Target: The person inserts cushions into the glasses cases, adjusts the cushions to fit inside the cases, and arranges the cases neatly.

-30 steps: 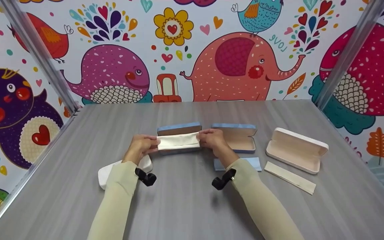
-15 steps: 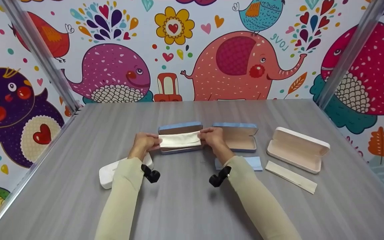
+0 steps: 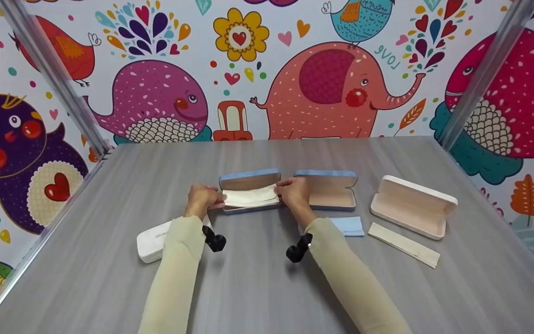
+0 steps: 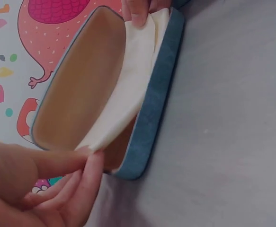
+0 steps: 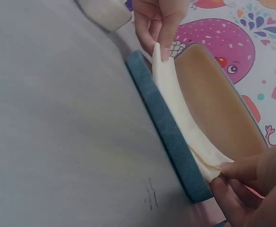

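Cream cloth lowered and set back into an open blue case

Since a second ago, the folded cream cloth has dropped from in front of the left blue glasses case to within its opening, baring the case's front edge. Left hand and right hand each pinch one end between thumb and fingers. Between them the cloth sags slightly; whether it touches the case floor cannot be told.

Just to the right stands a second open blue case, a blue cloth before it. Farther right, an open white case sits behind another cream cloth.
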{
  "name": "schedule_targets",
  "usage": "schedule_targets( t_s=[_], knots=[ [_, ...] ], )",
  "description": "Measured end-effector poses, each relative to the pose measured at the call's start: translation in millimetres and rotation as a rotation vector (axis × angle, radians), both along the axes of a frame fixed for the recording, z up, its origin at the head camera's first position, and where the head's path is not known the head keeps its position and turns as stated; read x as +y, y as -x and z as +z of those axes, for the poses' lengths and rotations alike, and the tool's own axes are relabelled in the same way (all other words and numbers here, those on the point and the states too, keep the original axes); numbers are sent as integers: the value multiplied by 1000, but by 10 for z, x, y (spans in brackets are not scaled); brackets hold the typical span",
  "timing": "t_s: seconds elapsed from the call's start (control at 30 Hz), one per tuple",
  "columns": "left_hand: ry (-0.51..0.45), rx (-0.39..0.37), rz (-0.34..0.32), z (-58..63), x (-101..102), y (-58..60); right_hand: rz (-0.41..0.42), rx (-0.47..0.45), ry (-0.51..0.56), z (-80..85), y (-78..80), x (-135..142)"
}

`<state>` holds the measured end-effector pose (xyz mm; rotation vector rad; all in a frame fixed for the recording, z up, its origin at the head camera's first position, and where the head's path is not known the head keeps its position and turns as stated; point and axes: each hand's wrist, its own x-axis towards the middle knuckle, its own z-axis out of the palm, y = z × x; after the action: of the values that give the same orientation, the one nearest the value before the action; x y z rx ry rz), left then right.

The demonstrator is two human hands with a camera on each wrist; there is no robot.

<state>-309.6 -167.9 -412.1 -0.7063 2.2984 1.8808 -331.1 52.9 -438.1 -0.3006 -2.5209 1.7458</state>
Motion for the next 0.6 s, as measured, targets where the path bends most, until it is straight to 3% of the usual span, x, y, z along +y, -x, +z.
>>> schedule_targets(
  t_s=[0.4,0.6],
  knots=[
    [84,-23,-10,-21,40,23,13,98,-161,-20,-25,-48],
    [137,-37,-39,-16,26,22,19,112,-166,-37,-55,-48]
  ],
)
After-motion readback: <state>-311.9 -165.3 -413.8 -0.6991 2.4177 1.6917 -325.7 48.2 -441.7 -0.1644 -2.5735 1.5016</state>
